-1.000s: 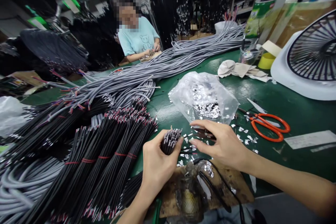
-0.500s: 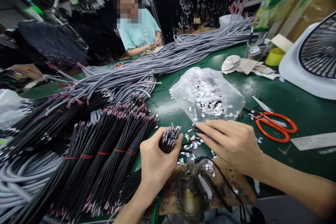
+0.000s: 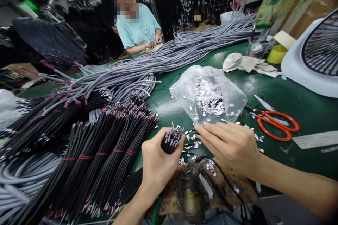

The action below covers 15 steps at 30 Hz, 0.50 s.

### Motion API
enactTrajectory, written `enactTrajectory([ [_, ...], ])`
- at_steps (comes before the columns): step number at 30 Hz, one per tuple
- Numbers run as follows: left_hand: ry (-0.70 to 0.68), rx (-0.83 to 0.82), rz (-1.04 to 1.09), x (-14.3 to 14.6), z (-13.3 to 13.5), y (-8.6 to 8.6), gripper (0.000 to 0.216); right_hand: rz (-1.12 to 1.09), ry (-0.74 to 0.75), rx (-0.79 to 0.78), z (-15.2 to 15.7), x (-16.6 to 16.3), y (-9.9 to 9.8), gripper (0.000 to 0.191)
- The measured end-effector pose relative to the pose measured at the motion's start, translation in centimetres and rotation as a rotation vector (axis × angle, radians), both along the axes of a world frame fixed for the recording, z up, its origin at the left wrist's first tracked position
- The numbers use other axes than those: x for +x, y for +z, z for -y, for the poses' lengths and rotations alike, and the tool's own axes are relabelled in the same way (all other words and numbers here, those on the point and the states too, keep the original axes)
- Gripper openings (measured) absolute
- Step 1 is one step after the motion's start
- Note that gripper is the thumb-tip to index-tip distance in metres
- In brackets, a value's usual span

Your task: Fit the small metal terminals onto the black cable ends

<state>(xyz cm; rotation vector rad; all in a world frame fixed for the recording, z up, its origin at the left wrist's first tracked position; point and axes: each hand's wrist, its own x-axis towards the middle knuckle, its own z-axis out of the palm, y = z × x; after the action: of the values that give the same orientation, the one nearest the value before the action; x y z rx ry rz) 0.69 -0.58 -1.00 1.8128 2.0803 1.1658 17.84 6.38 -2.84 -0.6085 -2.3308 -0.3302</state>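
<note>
My left hand (image 3: 155,163) is wrapped round an upright bundle of black cables (image 3: 172,140), whose silvery tips show above the thumb and forefinger. To its right, my right hand (image 3: 229,146) has its fingers pressed together on a thin black cable (image 3: 191,132). That cable's tip points left, close to the bundle. Below the hands lie small silver foil pieces (image 3: 196,145) and a few loose cable ends on the table. Behind my right hand rests a clear plastic bag (image 3: 182,89) with many foil pieces in it.
Tied black cable bundles (image 3: 105,161) fill the left side, and long grey cables (image 3: 185,49) cross the back. Orange-handled scissors (image 3: 277,123) and a white fan (image 3: 295,63) are at right. A grimy fixture (image 3: 191,197) stands on a board in front. Across the table sits a person (image 3: 139,30).
My right hand has shifted slightly left, nearer to the bundle. My left hand still grips the bundle, and the camera view has moved a little.
</note>
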Motion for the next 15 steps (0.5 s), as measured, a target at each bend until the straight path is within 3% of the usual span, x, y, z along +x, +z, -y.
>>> enactTrajectory([
  [6,-0.036,-0.025,0.003,0.1,-0.2,-0.1,0.011,0.084,0.046,0.068,0.3,0.1,-0.5,0.024],
  [8,-0.055,-0.056,0.008,0.1,-0.2,-0.1,0.011,0.050,0.065,-0.057,0.2,0.0,-0.5,0.023],
  [12,-0.042,-0.058,0.042,-0.1,-0.1,-0.1,0.012,-0.220,0.048,-0.451,-0.4,-0.1,0.4,0.019],
  [15,-0.052,-0.059,0.061,-0.2,-0.1,0.0,0.011,-0.243,0.122,-0.578,-1.0,0.2,0.8,0.020],
])
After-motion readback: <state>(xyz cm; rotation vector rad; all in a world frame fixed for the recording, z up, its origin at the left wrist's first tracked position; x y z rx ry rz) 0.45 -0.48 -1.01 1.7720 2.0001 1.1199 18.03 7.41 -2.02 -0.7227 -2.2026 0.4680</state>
